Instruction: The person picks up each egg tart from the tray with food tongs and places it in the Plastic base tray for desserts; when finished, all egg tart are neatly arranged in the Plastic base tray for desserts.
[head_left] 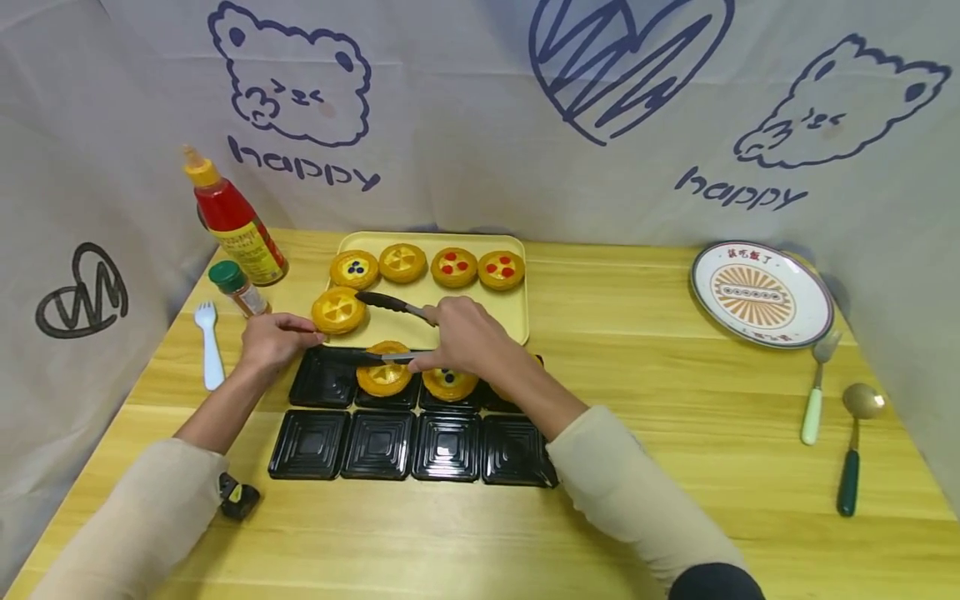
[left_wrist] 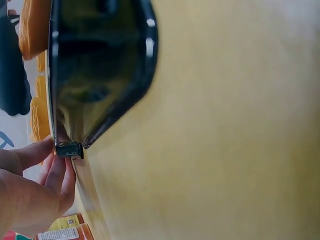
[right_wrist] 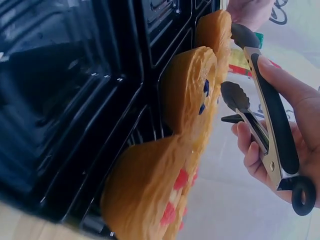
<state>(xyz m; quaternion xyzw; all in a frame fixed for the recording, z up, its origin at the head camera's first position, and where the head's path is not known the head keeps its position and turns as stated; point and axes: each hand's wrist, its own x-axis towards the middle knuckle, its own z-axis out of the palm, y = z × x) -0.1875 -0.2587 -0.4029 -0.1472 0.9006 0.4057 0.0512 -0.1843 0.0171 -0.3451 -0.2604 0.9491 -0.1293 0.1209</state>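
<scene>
Your right hand was curled around the tongs, their arms spread apart above a tart sitting in the black tray. Your left hand pinched the tray's far-left corner between thumb and fingertips, steadying it on the table. Five more tarts lay on the yellow tray just behind.

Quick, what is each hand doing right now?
Left hand: pinches the corner of the black tray.
Right hand: grips the tongs, which hold no tart.
</scene>
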